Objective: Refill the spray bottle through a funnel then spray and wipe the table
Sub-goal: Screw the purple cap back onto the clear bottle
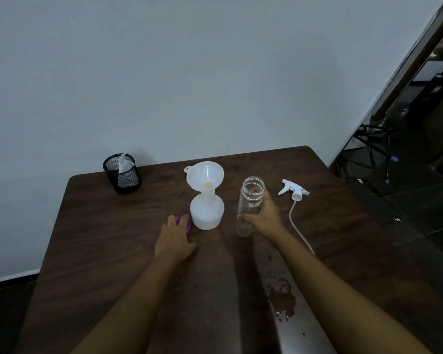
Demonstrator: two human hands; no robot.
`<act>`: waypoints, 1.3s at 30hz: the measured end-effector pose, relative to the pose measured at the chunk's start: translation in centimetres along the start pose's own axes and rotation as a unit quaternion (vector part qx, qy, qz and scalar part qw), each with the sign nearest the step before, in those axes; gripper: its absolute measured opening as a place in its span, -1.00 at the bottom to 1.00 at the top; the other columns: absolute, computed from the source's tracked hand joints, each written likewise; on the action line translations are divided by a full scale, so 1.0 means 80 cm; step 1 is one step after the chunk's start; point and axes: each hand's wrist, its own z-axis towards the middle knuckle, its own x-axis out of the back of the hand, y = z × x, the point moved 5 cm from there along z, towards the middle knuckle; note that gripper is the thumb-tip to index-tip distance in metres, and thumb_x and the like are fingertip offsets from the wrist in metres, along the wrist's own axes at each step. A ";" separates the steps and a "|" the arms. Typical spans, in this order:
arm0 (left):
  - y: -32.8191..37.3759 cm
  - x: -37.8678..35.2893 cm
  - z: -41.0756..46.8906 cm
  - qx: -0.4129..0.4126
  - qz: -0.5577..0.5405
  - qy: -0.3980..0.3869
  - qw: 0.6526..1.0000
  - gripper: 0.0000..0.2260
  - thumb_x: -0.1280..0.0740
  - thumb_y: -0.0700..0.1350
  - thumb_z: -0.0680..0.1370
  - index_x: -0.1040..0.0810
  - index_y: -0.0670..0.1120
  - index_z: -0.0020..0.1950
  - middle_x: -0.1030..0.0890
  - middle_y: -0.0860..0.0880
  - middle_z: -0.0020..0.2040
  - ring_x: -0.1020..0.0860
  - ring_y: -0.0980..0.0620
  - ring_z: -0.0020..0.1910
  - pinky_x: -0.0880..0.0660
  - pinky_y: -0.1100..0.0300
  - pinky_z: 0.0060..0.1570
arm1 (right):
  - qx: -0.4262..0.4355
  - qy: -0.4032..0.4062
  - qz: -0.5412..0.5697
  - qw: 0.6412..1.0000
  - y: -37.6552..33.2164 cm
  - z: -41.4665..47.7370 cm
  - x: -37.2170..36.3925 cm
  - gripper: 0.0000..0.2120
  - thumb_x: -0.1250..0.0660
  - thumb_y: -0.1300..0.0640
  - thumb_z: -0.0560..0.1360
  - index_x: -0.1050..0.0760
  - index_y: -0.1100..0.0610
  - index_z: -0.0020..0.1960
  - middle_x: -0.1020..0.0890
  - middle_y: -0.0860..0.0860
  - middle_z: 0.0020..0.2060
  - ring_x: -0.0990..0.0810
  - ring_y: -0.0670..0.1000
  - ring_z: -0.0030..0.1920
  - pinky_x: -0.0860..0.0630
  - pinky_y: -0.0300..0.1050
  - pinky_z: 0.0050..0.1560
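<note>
A white spray bottle (206,210) stands mid-table with a white funnel (204,175) set in its neck. To its right my right hand (264,215) grips a clear, open, nearly empty bottle (250,200) that stands on the table. My left hand (174,238) reaches onto a purple lid (186,222) just left of the spray bottle, its fingers covering most of it. The white trigger sprayer head (293,190) with its long tube lies on the table at the right.
A black mesh cup (122,175) holding a white cloth stands at the table's back left corner. Spilled water (283,300) lies on the brown table (100,238) near the front right. A white wall is behind; dark floor lies to the right.
</note>
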 end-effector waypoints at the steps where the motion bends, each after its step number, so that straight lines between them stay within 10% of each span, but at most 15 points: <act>1: 0.001 0.001 0.001 0.006 0.010 0.009 1.000 -0.26 -0.41 0.11 0.44 -0.11 0.03 0.51 -0.14 -0.13 0.47 -0.29 -0.14 0.39 -0.46 -0.01 0.26 | 0.001 -0.004 -0.006 1.000 -0.002 -0.002 0.000 -0.34 -0.55 0.33 0.24 -0.38 0.13 0.27 -0.56 -0.04 0.02 -0.53 -0.06 0.05 -0.39 -0.33 0.00; 9: 0.004 0.002 0.005 0.005 0.010 0.024 1.000 -0.57 -0.31 -0.12 0.52 -0.26 -0.01 0.35 -0.25 -0.14 0.37 -0.29 -0.17 0.32 -0.48 0.01 0.13 | 0.010 -0.014 -0.019 1.000 -0.006 -0.009 -0.004 -0.31 -0.55 0.32 0.25 -0.37 0.11 0.30 -0.56 -0.04 0.09 -0.51 -0.07 0.09 -0.41 -0.26 0.05; 15: 0.044 0.044 -0.029 -0.109 -0.086 -0.115 0.984 -0.68 -0.44 -0.10 0.42 -0.49 0.04 0.14 -0.51 0.00 0.13 -0.50 0.05 0.04 -0.46 0.26 -0.03 | 0.025 -0.033 -0.022 0.999 -0.008 -0.017 -0.006 -0.31 -0.55 0.31 0.26 -0.36 0.10 0.31 -0.54 -0.06 0.08 -0.50 -0.08 0.10 -0.41 -0.25 0.06; 22: 0.096 0.173 -0.070 -0.207 -0.575 0.055 0.789 -0.67 -0.47 -0.34 0.35 -0.54 0.00 -0.01 -0.53 -0.06 0.10 -0.58 0.06 -0.07 -0.52 0.28 -0.11 | 0.065 -0.025 -0.013 0.997 -0.031 -0.018 -0.005 -0.36 -0.55 0.29 0.25 -0.37 -0.04 0.21 -0.55 -0.13 0.05 -0.51 -0.11 0.07 -0.41 -0.41 -0.03; 28: 0.123 0.175 -0.076 -0.204 -0.681 0.096 0.697 -0.69 -0.37 -0.43 0.42 -0.36 -0.09 -0.06 -0.53 -0.09 -0.03 -0.58 0.11 -0.11 -0.55 0.26 -0.07 | 0.111 -0.013 -0.019 0.994 -0.055 -0.018 -0.006 -0.36 -0.56 0.13 0.20 -0.42 -0.04 0.23 -0.55 -0.01 0.09 -0.57 -0.07 0.05 -0.57 -0.19 -0.01; 39: 0.125 0.209 -0.069 -0.246 -0.512 0.120 0.814 -0.55 -0.50 -0.08 0.40 -0.49 0.14 0.24 -0.59 0.07 0.15 -0.56 0.12 0.14 -0.51 0.25 0.13 | 0.203 0.041 -0.066 0.976 -0.107 -0.030 0.020 -0.37 -0.52 0.11 0.31 -0.39 -0.12 0.31 -0.39 -0.17 -0.03 -0.51 -0.28 -0.04 -0.45 -0.47 -0.16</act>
